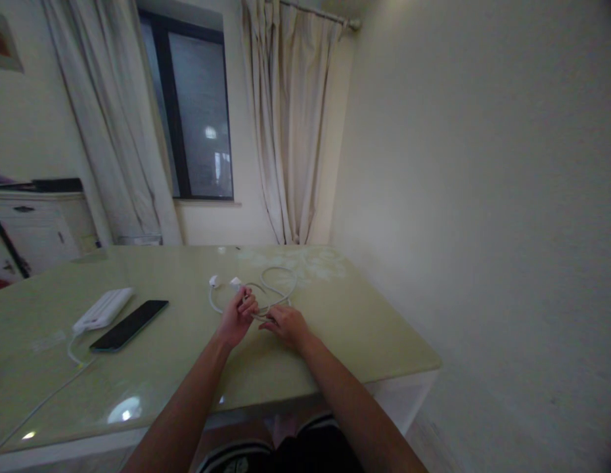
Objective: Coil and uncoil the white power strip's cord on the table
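A pale cable (280,268) lies in loose loops on the table, with a white plug (214,281) at its left and another white connector (235,282) just above my fingers. My left hand (240,316) is closed around part of the cable, its fingers curled. Close on its right, my right hand (286,323) is also closed on the cable, palm down near the tabletop. The fingertips of both hands nearly meet, and the exact grip is partly hidden.
To the left lie a black smartphone (129,325) and a white power strip (104,309) whose cord (44,401) runs off the table's near left edge. The glossy greenish table (374,328) reaches the wall (483,197) on the right. Behind it hang curtains (305,125).
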Available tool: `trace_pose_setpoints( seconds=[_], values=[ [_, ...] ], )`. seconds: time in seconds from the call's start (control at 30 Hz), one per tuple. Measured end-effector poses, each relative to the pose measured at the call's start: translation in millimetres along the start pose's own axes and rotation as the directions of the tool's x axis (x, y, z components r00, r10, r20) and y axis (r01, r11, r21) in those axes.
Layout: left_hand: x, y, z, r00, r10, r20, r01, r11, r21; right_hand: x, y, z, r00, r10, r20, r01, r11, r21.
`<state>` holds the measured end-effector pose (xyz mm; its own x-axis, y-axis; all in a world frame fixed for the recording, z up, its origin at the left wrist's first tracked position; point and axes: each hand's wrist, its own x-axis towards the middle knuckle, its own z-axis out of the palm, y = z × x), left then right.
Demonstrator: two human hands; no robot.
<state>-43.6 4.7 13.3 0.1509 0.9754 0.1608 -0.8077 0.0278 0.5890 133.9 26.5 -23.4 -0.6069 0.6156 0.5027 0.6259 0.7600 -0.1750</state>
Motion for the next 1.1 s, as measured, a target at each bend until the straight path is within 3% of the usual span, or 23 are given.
trace_pose_setpoints(
  seconds=[0.17,0.3,0.37,0.43,0.6,0.67,0.77,0.83,0.9,0.97,1.03,1.1],
  values=[
    [1,7,-6.9,0.978,-0.205,-0.03,0.202,0.975,-0.098,-1,-6,0,0.998,-0.001,-0.059,-0.001,0.999,-0.035],
    [3,6,-11.3,0.963,-0.261,-0.069,0.26,0.965,-0.016,-2,-3,1,0.985,-0.164,-0.056,0.16,0.984,-0.073],
    [5,1,-13.6,0.969,-0.207,-0.133,0.225,0.965,0.137,-1,0,4,0.974,-0.222,-0.044,0.216,0.97,-0.115],
    [7,-5,-16.5,0.98,-0.08,-0.182,0.139,0.93,0.34,0,3,6,0.975,-0.217,-0.05,0.207,0.967,-0.148],
    [9,-13,-22.9,0.954,0.202,-0.223,0.037,0.656,0.754,1,6,7,0.989,-0.111,-0.097,0.103,0.991,-0.085],
    [7,-12,-21.9,0.918,0.348,-0.188,-0.032,0.538,0.842,0,8,7,0.988,-0.004,-0.154,0.003,1.0,-0.007],
    [2,-11,-16.0,0.804,0.593,-0.042,-0.257,0.41,0.875,-1,13,5,0.95,0.182,-0.255,-0.159,0.981,0.11],
    [1,-13,-11.8,0.751,0.653,0.098,-0.38,0.306,0.873,-3,14,3,0.94,0.2,-0.278,-0.17,0.977,0.125],
    [1,-16,-10.0,0.773,0.585,0.244,-0.427,0.195,0.883,-5,13,0,0.96,0.109,-0.256,-0.088,0.992,0.091],
    [3,-19,-11.2,0.822,0.471,0.321,-0.427,0.137,0.894,-5,8,-2,0.978,-0.015,-0.21,0.027,0.998,0.055],
    [4,-20,-14.0,0.847,0.421,0.326,-0.417,0.145,0.897,-4,2,-4,0.981,-0.081,-0.178,0.088,0.995,0.036],
    [4,-18,-16.2,0.839,0.464,0.285,-0.404,0.182,0.896,-3,-3,-5,0.982,-0.08,-0.17,0.085,0.996,0.023]
  ],
)
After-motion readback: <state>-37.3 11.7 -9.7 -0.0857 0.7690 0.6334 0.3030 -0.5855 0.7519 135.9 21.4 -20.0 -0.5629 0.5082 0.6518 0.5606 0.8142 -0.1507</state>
